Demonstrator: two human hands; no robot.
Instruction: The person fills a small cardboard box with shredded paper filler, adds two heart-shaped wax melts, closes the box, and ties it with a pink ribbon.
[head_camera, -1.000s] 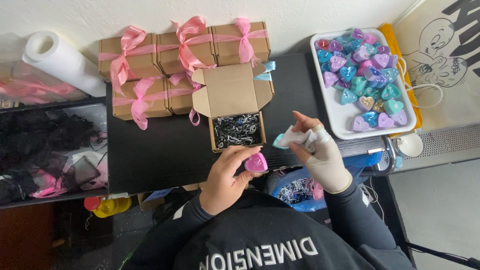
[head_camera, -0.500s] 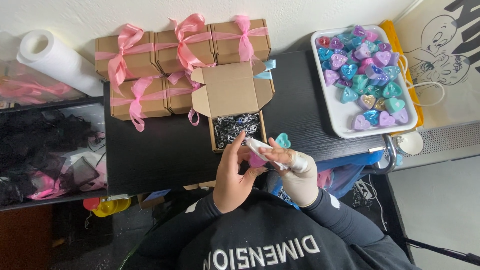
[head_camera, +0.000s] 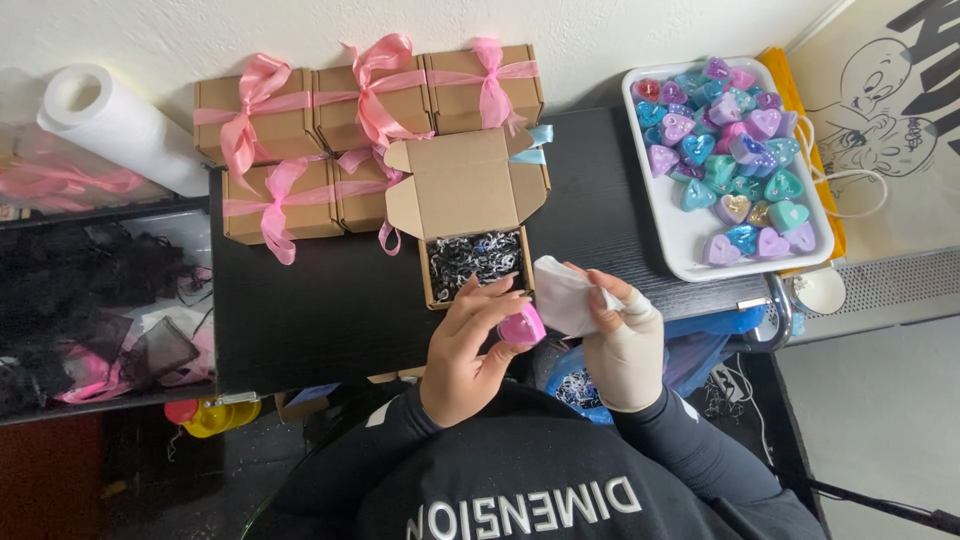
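Observation:
My left hand (head_camera: 468, 345) holds a small pink heart-shaped item (head_camera: 522, 328) at the table's near edge. My right hand (head_camera: 620, 340), wrapped in a pale bandage or glove, grips a white cloth (head_camera: 562, 292) pressed against the pink heart. Just beyond my hands stands an open brown cardboard box (head_camera: 470, 215) with its lid flipped up and dark shredded filler (head_camera: 478, 260) inside. A white tray (head_camera: 680, 235) at the right holds several heart-shaped items in purple, teal and pink.
Several closed brown boxes tied with pink ribbon (head_camera: 300, 140) are stacked at the back left of the black table (head_camera: 320, 300). A paper towel roll (head_camera: 115, 125) lies at the far left. A bin of dark netting (head_camera: 90, 300) sits to the left.
My hands have come together at the table edge. The white cloth has spread open in my right hand and now rests against the pink heart held in my left.

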